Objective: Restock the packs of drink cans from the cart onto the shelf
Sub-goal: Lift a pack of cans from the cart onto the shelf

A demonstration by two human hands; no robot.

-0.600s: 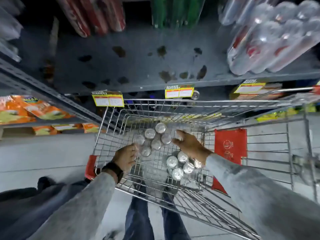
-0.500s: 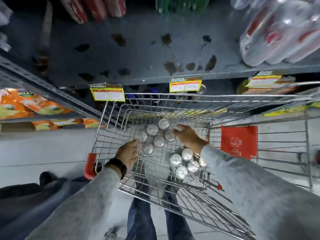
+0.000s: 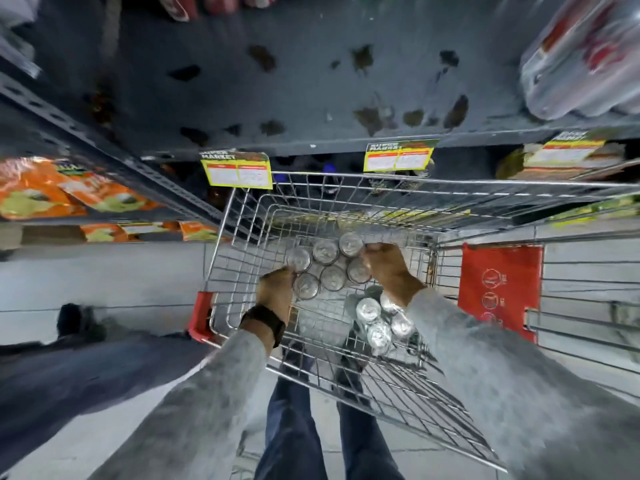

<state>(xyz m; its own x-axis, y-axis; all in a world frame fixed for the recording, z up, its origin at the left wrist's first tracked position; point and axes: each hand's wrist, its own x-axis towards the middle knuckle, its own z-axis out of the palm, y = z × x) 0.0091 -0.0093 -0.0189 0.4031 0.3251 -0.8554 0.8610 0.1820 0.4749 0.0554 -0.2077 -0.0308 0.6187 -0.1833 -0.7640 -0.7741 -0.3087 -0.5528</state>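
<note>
i have both hands down in the wire shopping cart [image 3: 242,237], one on each side of the six-pack of drink cans [image 3: 327,265], so the load is shared and the pack stays level. my left hand [image 3: 277,289] curls against its near-left corner, fingers pressed to the cans; my right hand [image 3: 388,268] is clenched over the far-right edge, gripping the wrap or a can rim, i can't tell which. the pack stands upright on the basket floor, tops up. a second pack [image 3: 381,320] lies just beside it under my right wrist. the grey shelf [image 3: 311,81] above the cart's far rim has bare, stained space, which i judge is where this goes.
</note>
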